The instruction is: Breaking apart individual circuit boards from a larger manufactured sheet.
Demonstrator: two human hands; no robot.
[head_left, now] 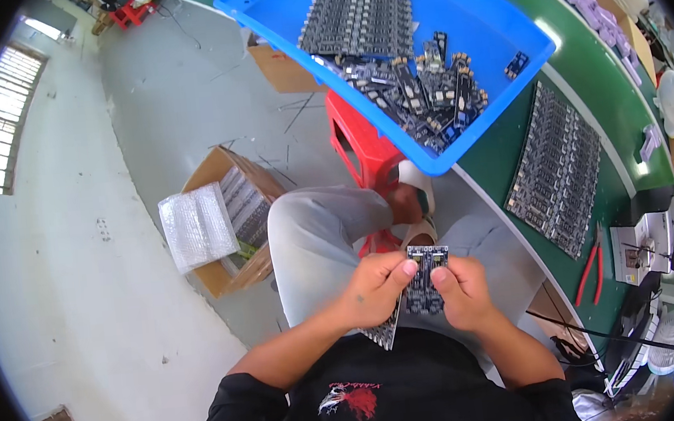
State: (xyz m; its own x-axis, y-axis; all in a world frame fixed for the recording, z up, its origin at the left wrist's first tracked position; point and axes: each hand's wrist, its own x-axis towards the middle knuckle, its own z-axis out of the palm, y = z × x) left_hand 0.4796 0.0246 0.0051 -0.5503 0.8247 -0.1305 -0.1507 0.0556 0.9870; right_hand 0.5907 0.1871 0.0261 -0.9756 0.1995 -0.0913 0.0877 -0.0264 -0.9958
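In front of my lap, a small black circuit board panel (423,295) is gripped from both sides. My left hand (376,291) is closed on its left edge, thumb pressed near the top. My right hand (464,291) closes on the right edge, its thumb on the front face. Below my left hand sticks out a piece of circuit board strip (382,335); whether it joins the panel is hidden by the fingers. Ahead is a blue tray (487,5) with stacked board panels (360,16) at its far left and a heap of loose small boards (423,95) nearer me.
On the green table (617,298) at right lie a large circuit board panel (555,167) and red-handled pliers (591,272). A red stool (364,148) stands beneath the tray's near edge. At left, a cardboard box (262,269) holds bubble-wrapped packs (198,227).
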